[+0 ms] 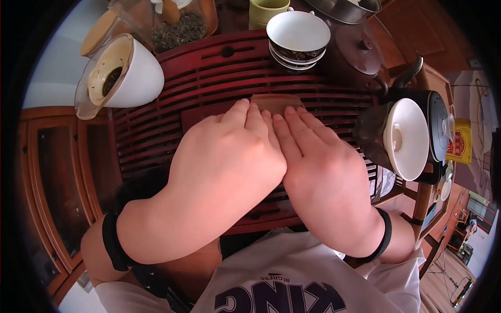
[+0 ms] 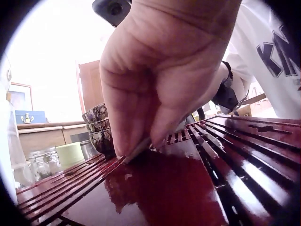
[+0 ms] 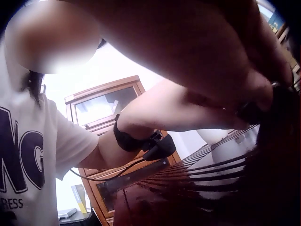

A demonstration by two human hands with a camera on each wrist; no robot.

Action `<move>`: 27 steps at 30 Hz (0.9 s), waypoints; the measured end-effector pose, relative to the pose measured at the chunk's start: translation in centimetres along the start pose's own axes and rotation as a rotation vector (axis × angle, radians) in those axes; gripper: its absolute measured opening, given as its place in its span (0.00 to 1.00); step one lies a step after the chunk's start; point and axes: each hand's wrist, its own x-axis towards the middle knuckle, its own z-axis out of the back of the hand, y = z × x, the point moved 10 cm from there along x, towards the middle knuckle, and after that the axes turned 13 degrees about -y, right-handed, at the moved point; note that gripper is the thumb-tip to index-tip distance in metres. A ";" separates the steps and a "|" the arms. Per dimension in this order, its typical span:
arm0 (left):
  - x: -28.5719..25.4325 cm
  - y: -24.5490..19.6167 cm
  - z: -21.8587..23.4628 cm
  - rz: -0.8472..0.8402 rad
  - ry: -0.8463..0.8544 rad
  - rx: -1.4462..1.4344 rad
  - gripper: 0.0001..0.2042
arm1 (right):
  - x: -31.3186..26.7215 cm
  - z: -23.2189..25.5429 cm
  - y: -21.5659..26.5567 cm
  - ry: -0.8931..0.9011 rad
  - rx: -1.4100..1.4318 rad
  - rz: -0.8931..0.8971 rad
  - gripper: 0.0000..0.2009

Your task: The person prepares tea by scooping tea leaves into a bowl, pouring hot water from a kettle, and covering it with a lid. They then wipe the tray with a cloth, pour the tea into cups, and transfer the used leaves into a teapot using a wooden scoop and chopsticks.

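My left hand and right hand lie side by side over the middle of a dark red slatted tea tray. Past their fingertips shows the edge of a flat brown cloth. From the left wrist view, the thumb and fingers of the left hand pinch the thin folded edge of the cloth, close over the tray's smooth panel. The right hand's fingers reach onto the same cloth at its right part; the right wrist view is dark there, with its grip mostly hidden.
A white lidded bowl with tea leaves tilts at the left. Stacked cups, a green cup and a brown teapot stand at the back. To the right are a white strainer-like bowl and a black kettle.
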 end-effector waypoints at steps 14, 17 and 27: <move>-4.4 -3.7 4.1 -0.043 0.072 -0.179 0.19 | -3.9 3.1 4.0 0.091 0.169 0.016 0.25; -4.3 0.0 5.8 0.104 0.002 -0.051 0.18 | -0.2 4.2 4.8 -0.071 0.239 0.064 0.23; -5.7 6.3 3.0 0.208 -0.030 -0.206 0.09 | 3.9 0.1 8.1 -0.043 0.025 0.173 0.04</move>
